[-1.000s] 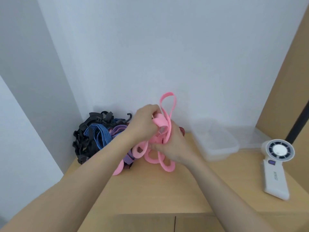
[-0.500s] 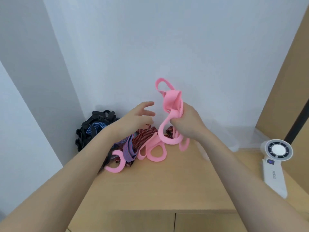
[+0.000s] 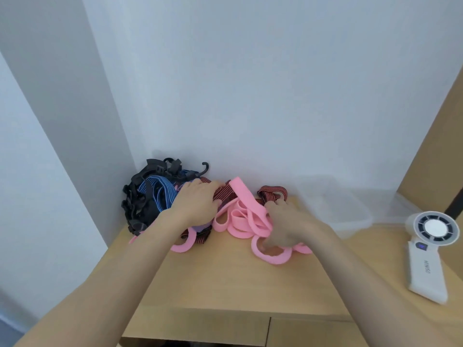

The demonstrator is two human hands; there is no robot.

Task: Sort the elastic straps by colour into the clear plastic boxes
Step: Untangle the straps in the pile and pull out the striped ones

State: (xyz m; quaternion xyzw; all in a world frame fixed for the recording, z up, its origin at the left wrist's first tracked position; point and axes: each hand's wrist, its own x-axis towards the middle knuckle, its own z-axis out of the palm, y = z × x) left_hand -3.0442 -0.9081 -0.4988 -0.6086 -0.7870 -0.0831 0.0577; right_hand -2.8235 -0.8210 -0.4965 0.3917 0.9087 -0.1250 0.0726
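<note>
Head view: pink straps [image 3: 240, 221], held up half a sec ago, are now back down on the tabletop [image 3: 225, 279] — right hand [image 3: 288, 225] grip curled round them. Left hand [image 3: 198, 204] moved onto red-black straps [image 3: 224, 194]; its grip is unclear, too blurred. Clear plastic boxes [image 3: 350, 214] near — look empty, so sorting has barely begun.

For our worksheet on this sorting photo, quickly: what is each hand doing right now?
Left hand: fingers buried in the strap pile; grip cannot be told.
Right hand: curled round the pink straps.
</note>
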